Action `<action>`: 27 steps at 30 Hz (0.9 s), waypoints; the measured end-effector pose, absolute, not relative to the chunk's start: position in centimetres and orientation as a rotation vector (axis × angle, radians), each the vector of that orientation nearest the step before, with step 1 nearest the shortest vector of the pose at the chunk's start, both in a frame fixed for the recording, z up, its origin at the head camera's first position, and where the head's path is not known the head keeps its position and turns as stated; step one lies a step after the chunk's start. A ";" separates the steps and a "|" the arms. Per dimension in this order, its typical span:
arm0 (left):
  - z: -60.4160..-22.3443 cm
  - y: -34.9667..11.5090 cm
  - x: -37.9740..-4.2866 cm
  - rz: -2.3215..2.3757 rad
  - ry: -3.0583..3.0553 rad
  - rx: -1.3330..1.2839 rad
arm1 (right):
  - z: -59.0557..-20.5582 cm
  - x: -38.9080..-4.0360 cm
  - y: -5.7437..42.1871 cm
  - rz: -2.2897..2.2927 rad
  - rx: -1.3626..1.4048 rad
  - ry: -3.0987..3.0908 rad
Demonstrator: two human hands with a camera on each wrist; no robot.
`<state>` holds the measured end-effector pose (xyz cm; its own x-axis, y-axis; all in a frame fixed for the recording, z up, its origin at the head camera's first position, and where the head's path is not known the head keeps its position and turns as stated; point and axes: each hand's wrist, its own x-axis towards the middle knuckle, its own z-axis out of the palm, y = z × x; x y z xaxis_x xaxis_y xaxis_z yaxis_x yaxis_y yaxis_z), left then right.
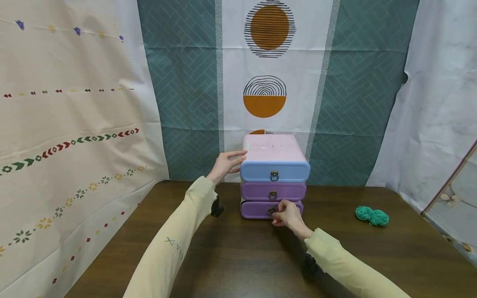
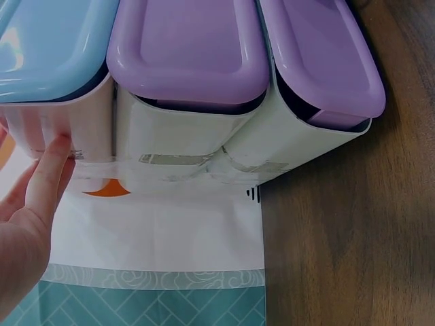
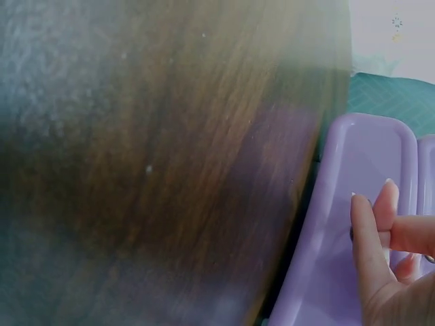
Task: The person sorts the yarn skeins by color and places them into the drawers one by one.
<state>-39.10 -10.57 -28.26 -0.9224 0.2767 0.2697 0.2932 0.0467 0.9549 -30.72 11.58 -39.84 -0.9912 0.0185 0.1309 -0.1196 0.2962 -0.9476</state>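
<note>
A small three-tier drawer chest (image 1: 275, 148) with a pink top stands at the back of the table. Its top drawer (image 1: 255, 171) is light blue; the middle drawer (image 1: 255, 191) and bottom drawer (image 1: 254, 210) are purple. My right hand (image 1: 290, 218) pinches the ring pull on the bottom drawer between thumb and fingers, hiding part of the ring. With fingers extended, my left hand (image 1: 225, 164) rests against the chest's upper left side. In the left wrist view, fingertips of that hand (image 2: 37, 197) touch the pink side, and dark gaps show behind the drawer fronts.
A skein of green yarn (image 1: 372, 216) lies on the brown wooden table (image 1: 238, 256), to the right of the chest. Behind the chest hangs a teal and white patterned curtain (image 1: 182, 91). Pale patterned cloths (image 1: 74, 124) line the sides.
</note>
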 end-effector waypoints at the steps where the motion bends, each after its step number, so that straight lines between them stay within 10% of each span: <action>1: -28.3 -10.6 -39.1 -2.068 -2.265 -0.619 | -39.8 -30.7 11.6 1.800 0.098 -2.429; 27: -28.3 -10.7 -39.0 -2.088 -2.242 -0.661 | -40.3 -30.5 12.1 1.789 0.073 -2.471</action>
<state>-38.98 -10.68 -28.33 -0.9111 0.2965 0.2863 0.3067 0.0236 0.9515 -30.45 12.12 -40.25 -0.9948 0.0143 0.1012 -0.0916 0.3129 -0.9453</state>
